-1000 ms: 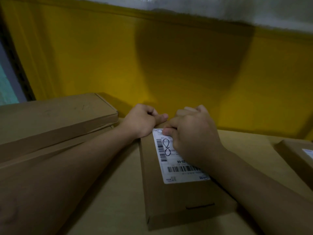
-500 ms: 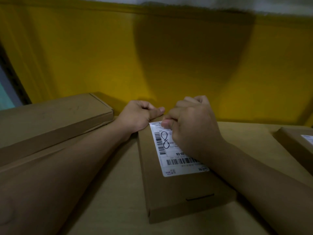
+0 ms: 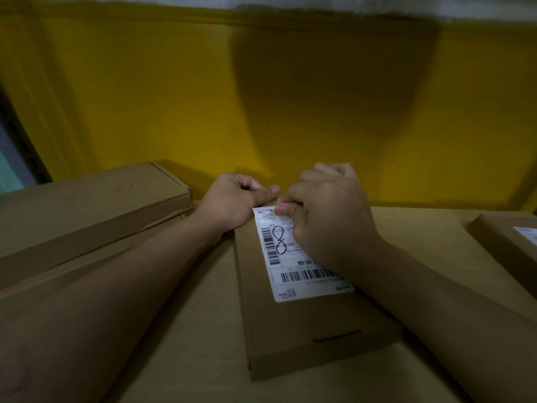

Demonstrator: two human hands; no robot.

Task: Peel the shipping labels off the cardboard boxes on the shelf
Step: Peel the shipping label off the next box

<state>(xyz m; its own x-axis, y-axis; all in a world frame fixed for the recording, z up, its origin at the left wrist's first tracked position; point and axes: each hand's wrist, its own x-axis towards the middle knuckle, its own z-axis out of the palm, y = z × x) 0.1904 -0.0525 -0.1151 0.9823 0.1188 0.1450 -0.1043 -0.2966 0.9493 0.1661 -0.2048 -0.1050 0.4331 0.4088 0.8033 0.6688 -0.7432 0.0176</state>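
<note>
**Fingers on the label's far edge**

Head view, and we're looking down at a flat brown box (image 3: 313,338) lying lengthwise away from us on a big carton (image 3: 189,330). The white label (image 3: 302,257) covers the far half of the lid: barcodes down its left side and across its near end, a handwritten 8 in black, and the print upside down to us. It looks flat along the near and left edges.

The right hand (image 3: 328,222) sits on the label's far right part, fingers curled tight, thumb and forefinger pinching at the far edge. We can't tell whether that edge has lifted. The left hand (image 3: 232,199) curls round the box's far left corner, thumb lying along the far edge, almost touching the right hand.

There's a slot cut in the box's near end. A long box (image 3: 87,205) lies well apart to the left, and a third box (image 3: 502,237) carrying a second label (image 3: 527,234) is at the right border. A yellow wall (image 3: 145,97) rises close behind the hands.
</note>
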